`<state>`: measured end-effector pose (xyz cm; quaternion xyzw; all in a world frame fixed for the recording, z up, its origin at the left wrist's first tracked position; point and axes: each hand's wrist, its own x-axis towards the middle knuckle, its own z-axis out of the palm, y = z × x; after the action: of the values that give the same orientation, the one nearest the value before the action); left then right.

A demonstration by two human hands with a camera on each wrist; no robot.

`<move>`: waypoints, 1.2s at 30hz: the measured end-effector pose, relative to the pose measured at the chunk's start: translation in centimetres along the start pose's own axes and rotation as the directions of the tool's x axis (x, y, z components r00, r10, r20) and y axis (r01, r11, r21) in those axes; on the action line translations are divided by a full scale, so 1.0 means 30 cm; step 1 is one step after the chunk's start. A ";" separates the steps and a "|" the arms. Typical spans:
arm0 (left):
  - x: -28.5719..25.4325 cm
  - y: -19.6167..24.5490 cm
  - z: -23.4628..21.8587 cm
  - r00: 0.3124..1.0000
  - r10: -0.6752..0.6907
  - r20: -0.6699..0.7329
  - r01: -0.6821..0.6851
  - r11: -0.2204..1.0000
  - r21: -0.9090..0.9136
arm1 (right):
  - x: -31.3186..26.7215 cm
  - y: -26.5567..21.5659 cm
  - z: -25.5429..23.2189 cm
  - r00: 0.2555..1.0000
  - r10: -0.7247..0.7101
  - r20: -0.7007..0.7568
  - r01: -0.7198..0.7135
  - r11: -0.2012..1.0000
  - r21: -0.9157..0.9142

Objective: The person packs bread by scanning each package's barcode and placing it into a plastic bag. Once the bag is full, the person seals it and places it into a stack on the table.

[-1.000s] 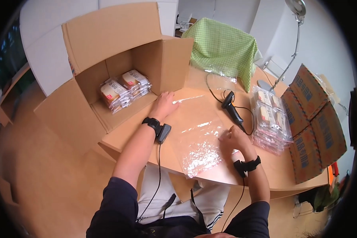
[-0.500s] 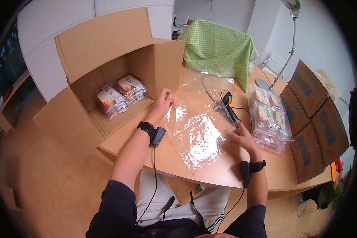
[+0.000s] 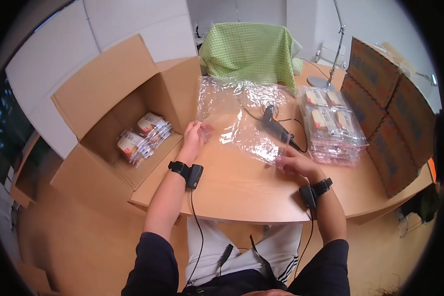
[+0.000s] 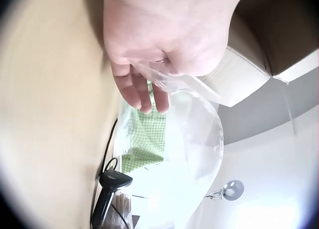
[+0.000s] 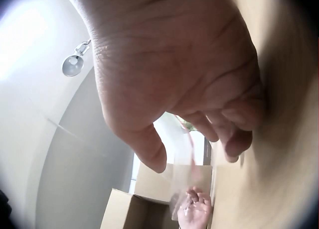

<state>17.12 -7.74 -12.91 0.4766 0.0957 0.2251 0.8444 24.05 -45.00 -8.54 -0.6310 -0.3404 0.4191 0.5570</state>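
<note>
A clear plastic bag spreads between the hands, its film raised over the table. My left hand pinches its near left edge; in the left wrist view, film runs out from under the thumb of that hand, other fingers loosely bent. At the bag's near right corner is my right hand. The right wrist view shows its thumb standing apart from the fingers, with the bag's pink-edged opening beyond in the gap. Behind the film, a black barcode scanner lies on the table.
Left stands an open cardboard box on its side, holding packs of wrapped bread. Bagged bread packs are stacked right, beside printed cardboard. A green checked cloth drapes something at the back, near a lamp base.
The plastic bag, first lying near the table's front edge, has been lifted and swung away toward the cloth. The left hand has taken its edge; the right hand has moved to its near corner.
</note>
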 end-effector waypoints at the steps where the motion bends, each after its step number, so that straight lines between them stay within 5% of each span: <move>1: 0.008 -0.011 0.000 1.000 0.006 -0.008 -0.007 0.999 -0.039 | -0.020 0.004 0.023 0.998 -0.022 -0.067 0.030 0.992 0.123; 5: 0.056 -0.015 0.036 0.999 0.025 -0.039 -0.027 0.998 -0.055 | 0.007 0.017 0.023 0.968 -0.023 -0.250 0.088 0.963 0.254; 7: 0.070 -0.011 0.051 0.999 0.006 -0.052 -0.006 1.000 0.002 | 0.004 0.000 0.032 0.929 -0.142 -0.342 0.301 0.829 0.471; 10: 0.169 -0.043 0.040 0.998 -0.060 -0.009 0.059 0.993 -0.098 | 0.011 0.032 0.023 0.957 -0.166 -0.240 0.271 0.808 0.522; 13: 0.288 -0.079 0.037 0.987 -0.133 0.091 0.147 0.975 -0.167 | 0.031 0.086 0.015 0.990 -0.130 -0.058 0.142 0.932 0.332; 19: 0.312 -0.054 0.262 0.988 -0.090 -0.123 0.068 0.982 -0.177 | 0.033 0.084 0.028 0.993 -0.101 -0.068 0.115 0.961 0.252; 26: 0.531 -0.149 0.225 0.986 -0.156 -0.051 0.148 0.979 -0.139 | 0.040 0.087 0.028 0.991 -0.130 -0.041 0.135 0.977 0.164; 28: 0.490 -0.127 0.266 0.978 -0.085 -0.188 0.092 0.995 0.030 | 0.041 0.087 0.026 0.991 -0.133 -0.035 0.137 0.978 0.158; 32: 0.441 -0.059 0.283 0.976 -0.111 -0.186 0.163 0.940 0.298 | 0.046 0.090 0.025 0.992 -0.126 -0.027 0.129 0.980 0.152; 34: 0.453 -0.044 0.267 0.989 -0.002 -0.145 0.103 0.710 0.697 | 0.049 0.100 0.023 0.991 -0.134 -0.022 0.136 0.979 0.149; 36: 0.442 -0.029 0.285 0.983 0.061 -0.173 0.097 0.629 0.771 | 0.055 0.100 0.024 0.989 -0.148 -0.016 0.148 0.978 0.150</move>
<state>32.25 -8.39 -8.45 0.7700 0.2649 0.1960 0.5464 23.96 -43.67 -11.77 -0.5611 -0.3524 0.3994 0.6336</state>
